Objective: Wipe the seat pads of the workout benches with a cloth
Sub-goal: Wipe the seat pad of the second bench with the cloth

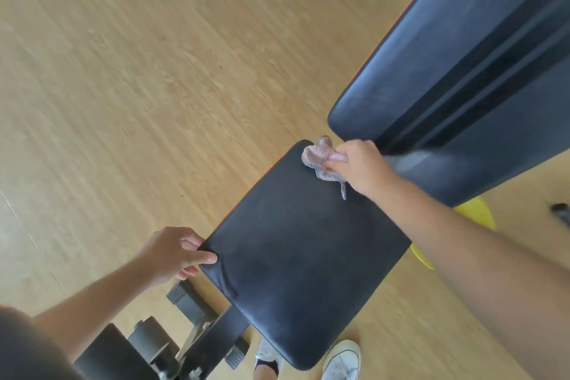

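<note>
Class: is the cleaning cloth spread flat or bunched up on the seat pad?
Bunched: the cloth is crumpled in the right hand at the seat pad's far corner.

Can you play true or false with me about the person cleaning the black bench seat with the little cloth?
1. The right hand holds the cloth. True.
2. The cloth is lying on the floor. False: it presses on the far corner of the seat pad.
3. The left hand grips the seat pad's edge. True.
4. The floor is grey carpet. False: it looks like light wood.
5. The person is barefoot. False: a white shoe shows below the pad.
</note>
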A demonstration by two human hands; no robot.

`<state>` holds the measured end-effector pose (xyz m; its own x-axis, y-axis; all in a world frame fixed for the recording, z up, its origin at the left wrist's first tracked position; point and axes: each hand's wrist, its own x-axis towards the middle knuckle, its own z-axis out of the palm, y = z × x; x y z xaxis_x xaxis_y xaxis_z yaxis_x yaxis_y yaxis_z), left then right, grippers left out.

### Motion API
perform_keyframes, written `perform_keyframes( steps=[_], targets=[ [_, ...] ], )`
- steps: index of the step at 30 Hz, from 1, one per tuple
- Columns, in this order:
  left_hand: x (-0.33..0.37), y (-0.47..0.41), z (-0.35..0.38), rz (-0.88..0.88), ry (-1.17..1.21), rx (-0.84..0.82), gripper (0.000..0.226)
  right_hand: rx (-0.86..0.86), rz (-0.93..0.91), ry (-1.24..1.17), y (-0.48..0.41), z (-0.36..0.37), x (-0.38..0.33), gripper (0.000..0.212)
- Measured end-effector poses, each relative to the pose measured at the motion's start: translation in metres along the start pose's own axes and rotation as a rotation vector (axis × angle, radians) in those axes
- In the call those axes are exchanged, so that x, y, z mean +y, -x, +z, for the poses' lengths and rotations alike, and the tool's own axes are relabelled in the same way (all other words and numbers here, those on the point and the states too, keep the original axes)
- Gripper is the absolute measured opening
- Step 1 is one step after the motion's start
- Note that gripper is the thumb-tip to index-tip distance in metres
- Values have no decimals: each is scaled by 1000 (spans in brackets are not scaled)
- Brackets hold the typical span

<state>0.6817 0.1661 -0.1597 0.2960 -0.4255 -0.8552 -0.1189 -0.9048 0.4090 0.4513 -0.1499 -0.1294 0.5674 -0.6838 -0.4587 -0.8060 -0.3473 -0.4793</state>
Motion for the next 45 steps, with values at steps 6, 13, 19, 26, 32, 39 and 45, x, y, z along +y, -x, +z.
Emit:
perform_keyframes(
  steps=[6,13,19,26,32,39,45],
  targets=[
    [-7,-5,1,37,-1,10,28,244,191,-76,90,18,60,49],
    [-10,-10,-1,60,-28,20,30,229,254,-192,52,21,39,47],
    [-11,-11,0,72,-37,19,28,288,370,-133,104,16,83,66],
    [-9,-9,0,61,-38,6,32,430,834,-568,180,58,67,67],
    [-10,-6,-1,53,-37,-20,49,238,1006,-693,248,134,8,62],
    [-5,-3,-1,71,-16,-24,53,606,1030,-838,182,72,43,54],
    [-7,-5,0,76,-25,-12,36,272,1173,-960,274,170,-23,44]
  ],
)
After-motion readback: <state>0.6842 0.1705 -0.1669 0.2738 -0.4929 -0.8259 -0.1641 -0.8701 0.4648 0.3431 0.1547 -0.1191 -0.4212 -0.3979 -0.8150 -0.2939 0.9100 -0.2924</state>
